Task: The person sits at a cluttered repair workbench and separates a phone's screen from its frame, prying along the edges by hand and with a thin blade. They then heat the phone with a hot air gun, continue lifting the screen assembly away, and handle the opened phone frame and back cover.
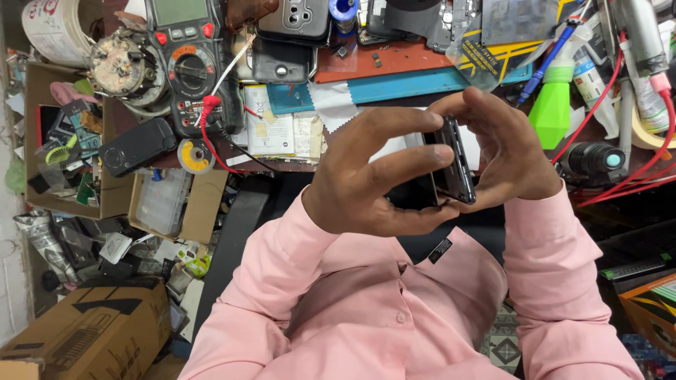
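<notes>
Head view: both hands pinch a black phone edge-on, below a cluttered bench. Left hand wraps its back; right hand curls fingertips over its rim. Even pressure, I judge, avoids slipping.

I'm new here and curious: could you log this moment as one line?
left hand: grips dark phone | right hand: holds phone's other side | phone: edge-on above lap | workbench: cluttered, multimeter

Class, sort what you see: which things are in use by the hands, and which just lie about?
In use: left hand, right hand, black phone.
Lying about: multimeter, green spray bottle, solder reel, cardboard box.
</notes>
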A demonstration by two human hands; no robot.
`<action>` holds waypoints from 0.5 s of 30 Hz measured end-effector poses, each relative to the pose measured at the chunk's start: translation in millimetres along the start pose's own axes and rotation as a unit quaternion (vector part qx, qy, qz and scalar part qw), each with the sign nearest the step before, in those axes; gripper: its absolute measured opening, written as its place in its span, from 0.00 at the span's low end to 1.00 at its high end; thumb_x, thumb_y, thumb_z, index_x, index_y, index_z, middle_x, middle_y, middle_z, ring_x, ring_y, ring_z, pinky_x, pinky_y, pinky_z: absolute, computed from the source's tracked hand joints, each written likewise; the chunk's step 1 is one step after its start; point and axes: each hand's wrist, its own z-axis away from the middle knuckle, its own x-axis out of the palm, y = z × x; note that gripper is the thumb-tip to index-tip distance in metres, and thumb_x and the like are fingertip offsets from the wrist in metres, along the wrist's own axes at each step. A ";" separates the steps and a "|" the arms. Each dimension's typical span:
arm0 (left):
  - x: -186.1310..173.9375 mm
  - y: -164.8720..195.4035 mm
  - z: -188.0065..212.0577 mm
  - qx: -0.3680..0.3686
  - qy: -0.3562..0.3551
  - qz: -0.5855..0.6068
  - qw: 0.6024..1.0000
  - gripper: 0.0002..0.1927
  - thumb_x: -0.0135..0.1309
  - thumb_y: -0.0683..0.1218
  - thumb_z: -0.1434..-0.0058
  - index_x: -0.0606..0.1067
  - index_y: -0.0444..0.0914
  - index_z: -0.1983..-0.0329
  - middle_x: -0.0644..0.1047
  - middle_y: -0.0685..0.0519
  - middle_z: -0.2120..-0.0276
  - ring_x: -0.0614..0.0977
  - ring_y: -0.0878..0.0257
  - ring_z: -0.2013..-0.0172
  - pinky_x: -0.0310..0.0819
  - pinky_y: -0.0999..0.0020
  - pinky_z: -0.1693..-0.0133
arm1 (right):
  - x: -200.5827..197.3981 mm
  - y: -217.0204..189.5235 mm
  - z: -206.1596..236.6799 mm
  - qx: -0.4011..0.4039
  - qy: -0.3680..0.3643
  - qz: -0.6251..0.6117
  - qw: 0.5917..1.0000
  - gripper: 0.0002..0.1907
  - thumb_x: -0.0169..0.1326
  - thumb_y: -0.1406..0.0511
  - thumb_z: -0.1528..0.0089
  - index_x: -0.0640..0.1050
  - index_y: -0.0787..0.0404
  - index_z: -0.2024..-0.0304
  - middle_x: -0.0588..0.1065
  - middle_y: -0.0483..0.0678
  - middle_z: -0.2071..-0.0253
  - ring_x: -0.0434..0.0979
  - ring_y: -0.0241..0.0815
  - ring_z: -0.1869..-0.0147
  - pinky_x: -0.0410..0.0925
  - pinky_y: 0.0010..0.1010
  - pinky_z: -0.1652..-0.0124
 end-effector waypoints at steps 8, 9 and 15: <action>2.7 -3.5 3.0 0.014 0.017 0.009 1.000 0.38 0.76 0.54 0.36 0.63 0.49 0.33 0.68 0.49 0.38 0.79 0.51 0.43 0.77 0.59 0.47 | -1.0 0.2 -2.0 0.006 0.004 0.017 1.000 0.59 0.73 0.59 0.50 0.56 0.44 0.22 0.70 0.54 0.41 0.74 0.45 0.41 0.70 0.36 0.41; 2.8 -4.1 3.9 0.012 0.015 0.010 1.000 0.38 0.76 0.54 0.36 0.63 0.49 0.33 0.68 0.49 0.37 0.79 0.51 0.43 0.77 0.59 0.47 | -0.7 0.0 -2.4 0.009 0.004 0.015 1.000 0.58 0.73 0.59 0.49 0.56 0.44 0.21 0.70 0.54 0.41 0.74 0.45 0.40 0.70 0.36 0.40; 5.2 -5.8 10.0 0.007 0.004 0.002 1.000 0.38 0.77 0.54 0.36 0.63 0.49 0.32 0.68 0.48 0.35 0.78 0.52 0.43 0.76 0.58 0.47 | 0.2 -0.1 -4.5 0.004 0.001 0.055 0.998 0.58 0.73 0.57 0.51 0.58 0.45 0.22 0.72 0.51 0.43 0.74 0.45 0.42 0.70 0.36 0.43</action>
